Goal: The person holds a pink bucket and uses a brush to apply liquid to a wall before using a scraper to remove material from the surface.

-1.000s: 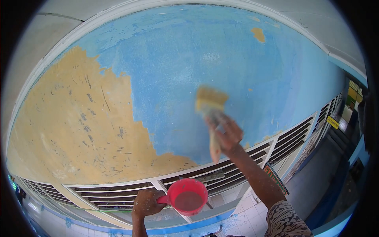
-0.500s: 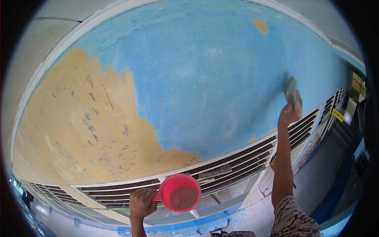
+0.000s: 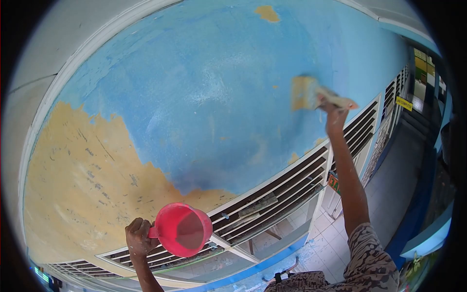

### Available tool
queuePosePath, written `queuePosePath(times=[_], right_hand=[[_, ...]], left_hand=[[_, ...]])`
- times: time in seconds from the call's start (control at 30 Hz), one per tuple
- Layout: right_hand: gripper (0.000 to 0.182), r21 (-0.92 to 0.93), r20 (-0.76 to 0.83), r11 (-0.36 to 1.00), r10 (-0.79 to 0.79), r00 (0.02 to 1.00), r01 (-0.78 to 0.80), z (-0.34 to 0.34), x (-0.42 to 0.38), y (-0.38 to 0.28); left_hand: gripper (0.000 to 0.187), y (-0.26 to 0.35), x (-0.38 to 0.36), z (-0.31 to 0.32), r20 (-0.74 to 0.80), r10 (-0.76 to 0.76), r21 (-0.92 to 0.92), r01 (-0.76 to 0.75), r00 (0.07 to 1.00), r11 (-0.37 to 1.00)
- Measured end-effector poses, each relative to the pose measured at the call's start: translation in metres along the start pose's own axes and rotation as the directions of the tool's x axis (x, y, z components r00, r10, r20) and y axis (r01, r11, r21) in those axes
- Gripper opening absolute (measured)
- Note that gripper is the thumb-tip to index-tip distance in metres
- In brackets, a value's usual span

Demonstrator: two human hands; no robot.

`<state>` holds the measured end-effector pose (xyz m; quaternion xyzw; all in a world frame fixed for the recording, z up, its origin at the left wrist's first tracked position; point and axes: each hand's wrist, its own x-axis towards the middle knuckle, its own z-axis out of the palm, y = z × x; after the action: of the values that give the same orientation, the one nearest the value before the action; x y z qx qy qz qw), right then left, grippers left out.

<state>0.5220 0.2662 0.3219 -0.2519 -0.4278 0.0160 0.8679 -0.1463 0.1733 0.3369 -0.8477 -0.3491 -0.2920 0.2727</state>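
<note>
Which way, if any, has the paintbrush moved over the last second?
Yes, rightward: the paintbrush was left of the tan patch high on the blue wall; now it is right of that patch, lower down.

Right sleeve (image 3: 372, 258), 4 o'clock: short, loose, camo-like, dark blotches on pale grey-beige. Clothing (image 3: 306, 281) at 5 o'clock, similar print. Right forearm (image 3: 351, 185) bare, 3 to 4 o'clock. Left hand (image 3: 139, 237) bare, pale specks, 7 to 8 o'clock.
</note>
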Motion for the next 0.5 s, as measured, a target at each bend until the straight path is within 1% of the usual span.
queuePosePath(times=[0.03, 0.07, 0.1, 0.13, 0.17, 0.2, 0.23, 0.27, 0.3, 0.33, 0.37, 0.4, 0.43, 0.5], right_hand=[[0.037, -0.120, -0.153, 0.992, -0.060, 0.986, 0.041, -0.004, 0.021, -0.022], [0.030, -0.222, -0.270, 0.949, -0.280, 0.921, 0.223, -0.014, 0.039, -0.020], [0.025, -0.454, -0.349, 0.852, -0.440, 0.827, 0.261, -0.029, 0.050, -0.007], [0.024, -0.680, -0.242, 0.677, -0.569, 0.786, 0.281, -0.028, 0.041, -0.007], [0.023, -0.850, -0.103, 0.447, -0.662, 0.743, 0.280, -0.026, 0.024, -0.006], [0.025, -0.817, 0.011, 0.449, -0.614, 0.789, 0.361, -0.008, -0.005, -0.005], [0.027, -0.704, 0.114, 0.447, -0.696, 0.709, 0.552, -0.001, -0.036, 0.037], [0.028, -0.710, 0.006, 0.593, -0.535, 0.845, 0.380, 0.043, -0.094, 0.008], [0.029, -0.669, 0.116, 0.609, -0.481, 0.869, 0.426, 0.068, -0.143, -0.008], [0.027, -0.533, 0.247, 0.686, -0.434, 0.866, 0.495, 0.073, -0.191, -0.005], [0.031, -0.503, 0.474, 0.580, -0.434, 0.766, 0.640, 0.086, -0.221, -0.036], [0.038, -0.326, 0.628, 0.657, -0.387, 0.675, 0.680, 0.089, -0.240, -0.051], [0.040, -0.198, 0.763, 0.745, -0.291, 0.577, 0.637, 0.088, -0.243, -0.065], [0.039, -0.172, 0.700, 0.842, -0.262, 0.665, 0.512, 0.076, -0.232, -0.055]], left_hand=[[0.028, -0.004, 0.002, -0.003, 0.014, -0.037, 0.015, 0.037, 0.999, 0.999], [0.030, -0.006, 0.004, -0.008, 0.037, -0.055, 0.033, 0.053, 0.998, 0.998], [0.030, -0.006, 0.011, -0.013, 0.034, -0.050, 0.033, 0.049, 0.998, 0.998], [0.031, -0.005, 0.019, -0.019, 0.044, -0.045, 0.056, 0.042, 0.998, 0.998], [0.032, -0.004, 0.027, -0.024, 0.053, -0.038, 0.078, 0.034, 0.998, 0.996], [0.033, -0.007, 0.033, -0.027, 0.080, -0.045, 0.097, 0.037, 0.996, 0.995], [0.033, -0.007, 0.040, -0.027, 0.070, -0.037, 0.097, 0.030, 0.997, 0.995], [0.032, -0.008, 0.048, -0.026, 0.035, -0.008, 0.082, 0.005, 0.999, 0.997], [0.032, -0.007, 0.053, -0.024, 0.007, 0.020, 0.065, -0.020, 1.000, 0.998], [0.032, -0.011, 0.056, -0.021, -0.007, 0.012, 0.037, -0.012, 1.000, 0.999], [0.032, -0.012, 0.060, -0.017, -0.008, 0.021, 0.028, -0.021, 1.000, 0.999], [0.033, -0.012, 0.064, -0.014, -0.034, 0.014, 0.019, -0.013, 0.999, 1.000], [0.033, -0.014, 0.066, -0.013, -0.057, 0.006, 0.014, -0.006, 0.998, 1.000], [0.034, -0.014, 0.068, -0.009, -0.060, -0.012, 0.012, 0.013, 0.998, 1.000]])
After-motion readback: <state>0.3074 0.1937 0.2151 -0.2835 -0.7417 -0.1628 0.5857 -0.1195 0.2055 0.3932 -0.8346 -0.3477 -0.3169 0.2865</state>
